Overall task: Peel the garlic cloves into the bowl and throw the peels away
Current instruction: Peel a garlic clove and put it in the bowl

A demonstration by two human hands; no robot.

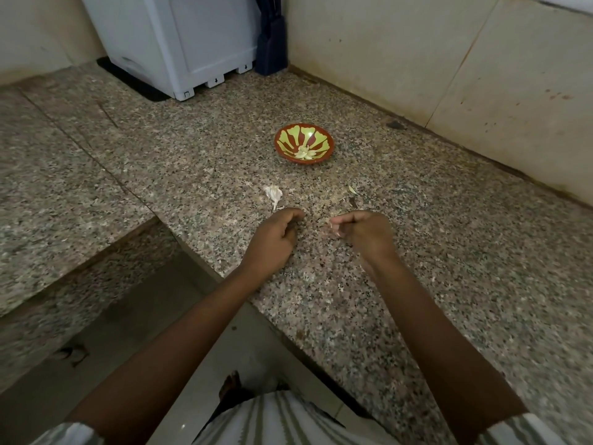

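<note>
- On the speckled stone counter (pixel 417 252) in front of you, both hands sit close together, not far from its front edge.
- Your left hand (pixel 276 234) has its fingers curled under, with the tips down toward the stone. You cannot tell whether anything is held inside them.
- Your right hand (pixel 364 232) pinches a small pale garlic piece (pixel 333 229) between thumb and fingertips. Whether it is clove or skin is unclear.
- Just beyond your left hand lies a white garlic clump (pixel 273 193) with papery skin, apart from the fingers.
- A small peel scrap (pixel 353 189) lies on the stone beyond your right hand.
- Farther back stands the bowl (pixel 288 139), red-brown with a yellow-green pattern, upright, with peeled cloves (pixel 305 153) at its bottom.
- A white appliance (pixel 179 43) stands at the back left, near the wall (pixel 417 43).
</note>
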